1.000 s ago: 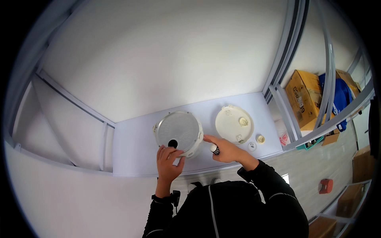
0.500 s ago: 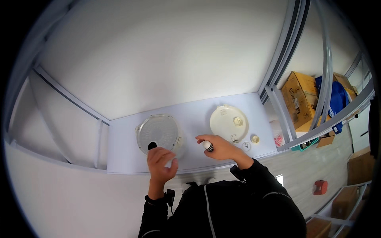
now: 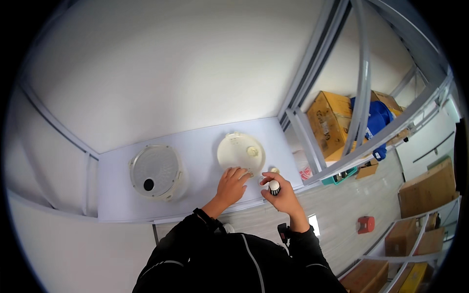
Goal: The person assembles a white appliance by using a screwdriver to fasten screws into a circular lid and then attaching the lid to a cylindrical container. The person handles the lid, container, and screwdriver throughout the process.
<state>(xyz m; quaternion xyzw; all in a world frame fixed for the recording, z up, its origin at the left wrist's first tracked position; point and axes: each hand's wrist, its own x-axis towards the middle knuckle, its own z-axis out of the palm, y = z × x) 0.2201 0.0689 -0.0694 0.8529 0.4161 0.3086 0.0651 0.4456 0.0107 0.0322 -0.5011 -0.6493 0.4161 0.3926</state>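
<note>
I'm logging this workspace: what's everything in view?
Drum: 1, white with grey top, table's left
Round tray: 1, cream, table's right
Small piece: 1, cream, on tray
Cup: 1, cream, right of tray
Cylinder: 1, black-and-white, in right hand
Disc: 1, white, beside cylinder, partly hidden
Table: 1, pale grey, below drum
Frame: 1, grey, both sides
Cardboard boxes: several, brown, right
Bundle: 1, blue, among boxes
Basket: 1, teal, right of table
Stool: 1, red, floor
Left hand: 1, bare, at tray's edge
Right hand: 1, bare, around cylinder
</note>
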